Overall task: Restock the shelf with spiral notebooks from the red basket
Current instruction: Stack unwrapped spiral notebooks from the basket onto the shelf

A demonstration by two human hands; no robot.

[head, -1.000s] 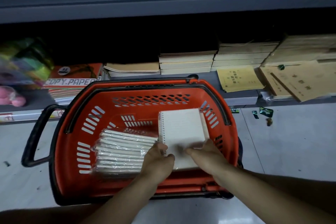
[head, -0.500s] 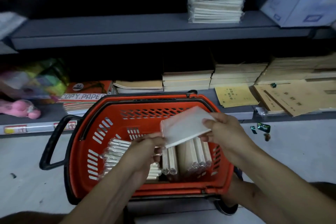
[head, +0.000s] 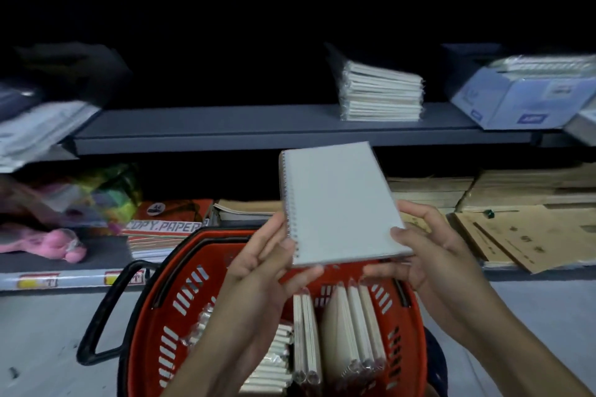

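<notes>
Above the red basket, my left hand and right hand both grip one spiral notebook, long axis pointing away; shelf stack sits up-right, nearer my right hand.

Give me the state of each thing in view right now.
spiral notebook: lifted above the basket, held at its lower corners, cover closed.
left hand: gripping the notebook's spiral-side corner.
right hand: gripping the opposite corner.
red basket: on the floor, still holding notebooks.
wrapped notebook stack: lying on the grey shelf.
blue box: open, on the same shelf.
</notes>
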